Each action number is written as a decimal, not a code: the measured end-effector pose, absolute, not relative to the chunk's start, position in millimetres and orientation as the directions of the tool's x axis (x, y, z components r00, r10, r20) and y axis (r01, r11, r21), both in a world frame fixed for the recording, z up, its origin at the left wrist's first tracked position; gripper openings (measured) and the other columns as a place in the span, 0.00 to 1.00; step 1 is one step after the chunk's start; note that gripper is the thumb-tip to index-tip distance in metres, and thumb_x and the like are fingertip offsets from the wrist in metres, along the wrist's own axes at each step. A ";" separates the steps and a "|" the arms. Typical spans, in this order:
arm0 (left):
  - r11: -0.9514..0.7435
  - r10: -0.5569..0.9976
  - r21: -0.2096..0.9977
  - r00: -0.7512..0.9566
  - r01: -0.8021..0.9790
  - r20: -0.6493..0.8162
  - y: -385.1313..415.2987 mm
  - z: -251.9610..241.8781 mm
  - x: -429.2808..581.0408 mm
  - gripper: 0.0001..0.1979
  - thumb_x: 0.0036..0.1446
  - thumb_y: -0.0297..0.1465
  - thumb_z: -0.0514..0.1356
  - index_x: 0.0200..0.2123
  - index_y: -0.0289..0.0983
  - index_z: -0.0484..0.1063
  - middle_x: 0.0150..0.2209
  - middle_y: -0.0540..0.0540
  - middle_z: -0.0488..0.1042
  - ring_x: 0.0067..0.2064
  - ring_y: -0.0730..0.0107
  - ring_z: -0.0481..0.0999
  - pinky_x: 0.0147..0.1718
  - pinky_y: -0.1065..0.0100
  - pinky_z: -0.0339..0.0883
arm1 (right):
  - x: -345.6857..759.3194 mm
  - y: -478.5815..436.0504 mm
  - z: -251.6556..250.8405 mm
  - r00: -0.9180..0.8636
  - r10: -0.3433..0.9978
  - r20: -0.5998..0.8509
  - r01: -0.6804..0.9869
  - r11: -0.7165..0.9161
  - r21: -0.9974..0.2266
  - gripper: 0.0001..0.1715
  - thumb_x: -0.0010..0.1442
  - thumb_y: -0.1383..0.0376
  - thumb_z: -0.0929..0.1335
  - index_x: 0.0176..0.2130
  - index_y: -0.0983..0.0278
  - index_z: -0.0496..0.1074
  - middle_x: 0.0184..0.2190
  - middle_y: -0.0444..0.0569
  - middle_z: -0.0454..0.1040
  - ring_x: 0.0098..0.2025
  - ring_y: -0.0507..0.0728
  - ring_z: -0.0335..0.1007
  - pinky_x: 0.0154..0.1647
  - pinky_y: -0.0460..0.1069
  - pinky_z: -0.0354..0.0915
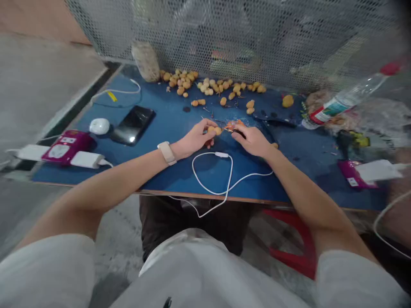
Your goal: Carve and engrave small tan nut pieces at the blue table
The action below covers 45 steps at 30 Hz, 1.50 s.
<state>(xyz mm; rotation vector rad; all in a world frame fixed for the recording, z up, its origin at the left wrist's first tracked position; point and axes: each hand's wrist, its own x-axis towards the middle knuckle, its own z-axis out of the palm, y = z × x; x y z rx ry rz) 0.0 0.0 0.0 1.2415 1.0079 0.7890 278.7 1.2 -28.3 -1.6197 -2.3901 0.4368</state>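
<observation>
My left hand (201, 136), with a pale band on its wrist, is closed around a small yellow-tan gourd (214, 130) with two rounded lobes. My right hand (252, 139) is closed on a slim tool (228, 130) with a metal tip and what looks like a dark handle; its exact kind is unclear. The tool's tip points left, close to the gourd. Whether they touch is too small to tell. Just beyond my right fingers are orange bits (233, 124) on the blue table (173, 171).
Several loose gourds (183, 81) line the mesh panel (272, 47) at the back. A white cable (231, 171) loops before my hands. Left lie a black phone (134, 124), white case (99, 126) and magenta box (68, 145). A plastic bottle (346, 100) leans at right.
</observation>
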 end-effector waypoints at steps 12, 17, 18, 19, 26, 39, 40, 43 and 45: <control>0.135 0.891 0.990 0.440 -0.026 -0.110 11.0 -23.7 -7.8 0.11 0.88 0.17 0.62 0.53 0.38 0.74 0.39 0.56 0.79 0.30 0.81 0.79 0.32 0.72 0.73 | 288.1 7.6 -45.1 -0.384 0.915 0.128 0.827 0.402 -0.394 0.66 0.80 0.14 0.50 0.63 0.58 0.87 0.44 0.62 0.90 0.47 0.77 0.86 0.51 0.63 0.71; 0.141 0.892 0.990 0.435 -0.008 -0.124 8.6 -18.0 -7.6 0.11 0.89 0.18 0.61 0.52 0.38 0.74 0.39 0.55 0.78 0.30 0.80 0.79 0.32 0.71 0.73 | 287.9 7.2 -42.0 -0.403 0.907 0.119 0.819 0.416 -0.395 0.70 0.77 0.11 0.48 0.60 0.60 0.87 0.43 0.62 0.89 0.46 0.76 0.86 0.51 0.63 0.70; 0.140 0.891 0.990 0.438 -0.009 -0.122 8.1 -17.2 -7.7 0.11 0.89 0.18 0.61 0.52 0.38 0.74 0.39 0.55 0.78 0.30 0.80 0.79 0.33 0.71 0.73 | 287.9 7.1 -41.5 -0.403 0.907 0.120 0.817 0.416 -0.398 0.71 0.77 0.11 0.48 0.60 0.60 0.87 0.43 0.62 0.89 0.45 0.76 0.86 0.50 0.63 0.70; 0.140 0.890 0.990 0.440 -0.008 -0.122 7.7 -16.6 -7.7 0.11 0.89 0.18 0.61 0.51 0.38 0.74 0.39 0.55 0.78 0.30 0.80 0.80 0.33 0.71 0.74 | 287.9 7.1 -41.2 -0.402 0.908 0.121 0.816 0.415 -0.402 0.72 0.76 0.10 0.48 0.59 0.60 0.87 0.43 0.62 0.89 0.45 0.76 0.86 0.50 0.63 0.70; 0.139 0.891 0.990 0.439 -0.016 -0.118 8.5 -19.4 -6.8 0.11 0.90 0.18 0.60 0.51 0.38 0.74 0.38 0.56 0.77 0.30 0.80 0.80 0.31 0.71 0.73 | 288.8 7.4 -44.4 -0.398 0.905 0.150 0.806 0.423 -0.415 0.67 0.79 0.13 0.51 0.63 0.58 0.87 0.42 0.60 0.89 0.44 0.75 0.86 0.50 0.62 0.71; 0.128 0.886 0.991 0.454 -0.039 -0.096 13.3 -27.9 -8.7 0.10 0.91 0.20 0.61 0.50 0.38 0.75 0.37 0.55 0.78 0.30 0.80 0.80 0.32 0.73 0.73 | 286.4 6.1 -45.0 -0.384 0.908 0.168 0.799 0.417 -0.432 0.69 0.77 0.11 0.51 0.64 0.58 0.88 0.43 0.61 0.91 0.46 0.76 0.87 0.51 0.62 0.72; 0.130 0.887 0.991 0.450 -0.031 -0.103 13.0 -27.1 -8.5 0.11 0.91 0.20 0.60 0.50 0.38 0.75 0.36 0.56 0.78 0.30 0.79 0.80 0.32 0.72 0.73 | 286.1 6.2 -45.7 -0.380 0.910 0.168 0.799 0.414 -0.435 0.69 0.77 0.11 0.51 0.65 0.58 0.88 0.44 0.61 0.91 0.47 0.76 0.87 0.52 0.62 0.72; 0.138 0.887 0.990 0.447 -0.021 -0.114 11.7 -24.3 -7.6 0.11 0.91 0.20 0.60 0.50 0.38 0.75 0.36 0.56 0.77 0.30 0.78 0.80 0.32 0.72 0.74 | 286.1 6.6 -46.5 -0.385 0.908 0.166 0.794 0.418 -0.442 0.68 0.77 0.11 0.52 0.66 0.57 0.87 0.46 0.61 0.92 0.48 0.77 0.87 0.53 0.63 0.73; 0.141 0.887 0.990 0.449 -0.030 -0.113 11.3 -23.4 -7.0 0.11 0.91 0.20 0.61 0.50 0.38 0.75 0.35 0.55 0.78 0.31 0.78 0.80 0.32 0.72 0.73 | 287.0 6.5 -45.9 -0.391 0.905 0.167 0.792 0.423 -0.441 0.67 0.78 0.12 0.52 0.66 0.56 0.87 0.45 0.60 0.91 0.47 0.76 0.87 0.53 0.63 0.73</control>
